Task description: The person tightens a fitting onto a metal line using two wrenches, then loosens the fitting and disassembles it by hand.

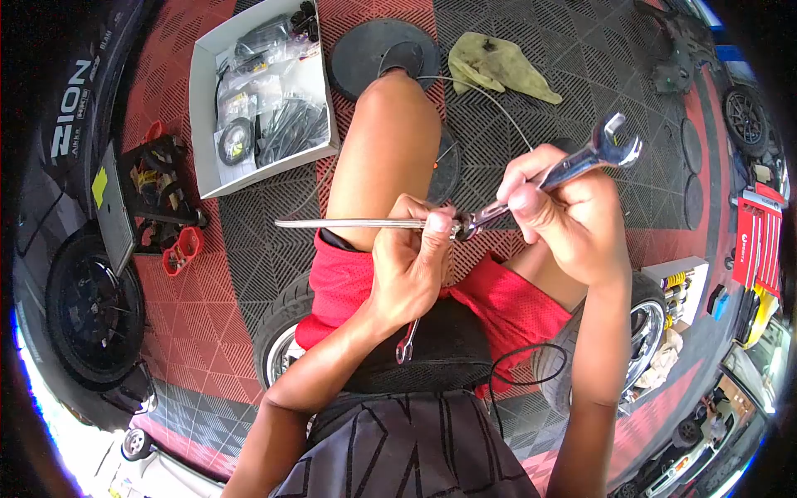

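Note:
My left hand (pixel 408 264) is closed around a slim silver hose-like line (pixel 353 223), which points left over my bare thigh. A shiny metal fitting (pixel 465 227) shows at its right end, just past my thumb. My right hand (pixel 577 220) grips a chrome open-end wrench (pixel 581 162). The wrench's jaw points up and right, and its lower end reaches the fitting; my fingers partly hide the contact. Below my left hand, the end of a second, smaller wrench (pixel 405 350) sticks out over my lap; whether that hand holds it is hidden.
A white box (pixel 264 178) of bagged parts stands at upper left. A yellowish rag (pixel 490 62) lies on the tiled floor. Wheels (pixel 95 311) and a dark car (pixel 66 108) are at left. A red tool chest (pixel 757 241) and a box of yellow springs (pixel 677 286) stand at right.

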`<state>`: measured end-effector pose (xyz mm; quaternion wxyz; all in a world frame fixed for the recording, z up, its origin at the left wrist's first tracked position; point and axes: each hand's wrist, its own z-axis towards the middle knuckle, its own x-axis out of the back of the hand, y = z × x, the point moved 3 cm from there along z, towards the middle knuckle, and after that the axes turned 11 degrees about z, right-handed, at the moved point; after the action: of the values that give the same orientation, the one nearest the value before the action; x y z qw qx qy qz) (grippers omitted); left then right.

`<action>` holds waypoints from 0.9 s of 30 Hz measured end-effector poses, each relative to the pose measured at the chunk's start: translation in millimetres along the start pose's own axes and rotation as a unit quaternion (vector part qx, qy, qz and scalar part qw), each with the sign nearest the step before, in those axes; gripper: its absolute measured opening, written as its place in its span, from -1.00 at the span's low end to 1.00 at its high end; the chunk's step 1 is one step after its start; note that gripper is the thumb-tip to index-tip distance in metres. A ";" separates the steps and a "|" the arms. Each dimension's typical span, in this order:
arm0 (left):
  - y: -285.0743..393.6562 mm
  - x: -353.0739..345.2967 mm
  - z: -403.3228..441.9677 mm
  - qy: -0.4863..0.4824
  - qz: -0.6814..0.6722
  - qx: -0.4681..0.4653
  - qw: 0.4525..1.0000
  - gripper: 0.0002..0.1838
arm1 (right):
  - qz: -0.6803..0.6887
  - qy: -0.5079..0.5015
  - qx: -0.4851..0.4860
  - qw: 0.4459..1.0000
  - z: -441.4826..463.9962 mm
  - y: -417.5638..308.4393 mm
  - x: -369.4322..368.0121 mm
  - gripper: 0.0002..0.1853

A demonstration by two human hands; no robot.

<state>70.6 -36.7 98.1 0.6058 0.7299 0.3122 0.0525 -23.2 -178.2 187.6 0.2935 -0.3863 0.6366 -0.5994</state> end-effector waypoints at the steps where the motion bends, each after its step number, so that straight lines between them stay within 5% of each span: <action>1: 2.3 -0.2 0.2 0.011 0.000 -0.011 1.000 -0.77 | 0.001 0.001 -0.002 1.000 1.6 -1.5 -0.5 -0.62; 3: 3.2 -0.2 1.3 0.013 -0.010 -0.019 1.000 -0.77 | 0.034 0.001 0.029 0.999 6.0 -8.6 -2.2 -0.57; 7: 4.4 -5.2 2.2 -0.050 -0.075 -0.063 0.994 -0.73 | -0.170 0.058 0.123 0.976 11.8 -11.2 0.3 -0.56; 11: 6.2 -5.8 -2.7 -0.091 -0.084 -0.088 0.988 -0.60 | -0.077 0.123 0.065 0.987 29.8 -2.6 2.2 -0.45; 17: 4.2 -3.8 -7.0 -0.085 -0.049 -0.103 0.990 -0.76 | 0.002 0.160 -0.038 0.986 36.6 29.4 1.8 -0.38; 24: 7.9 -9.3 -4.4 -0.052 -0.032 -0.043 0.997 -0.80 | -0.138 0.164 0.255 0.943 4.6 -17.9 -13.8 -0.67; 27: 8.2 -13.7 -5.1 -0.060 -0.042 -0.046 0.996 -0.81 | -0.141 0.186 0.221 0.947 2.6 -19.5 -11.7 -0.66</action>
<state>60.5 -40.0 111.0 0.6583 0.6892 0.3026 -0.0022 -12.2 -169.4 205.6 0.1601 -0.2795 0.4704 -0.8216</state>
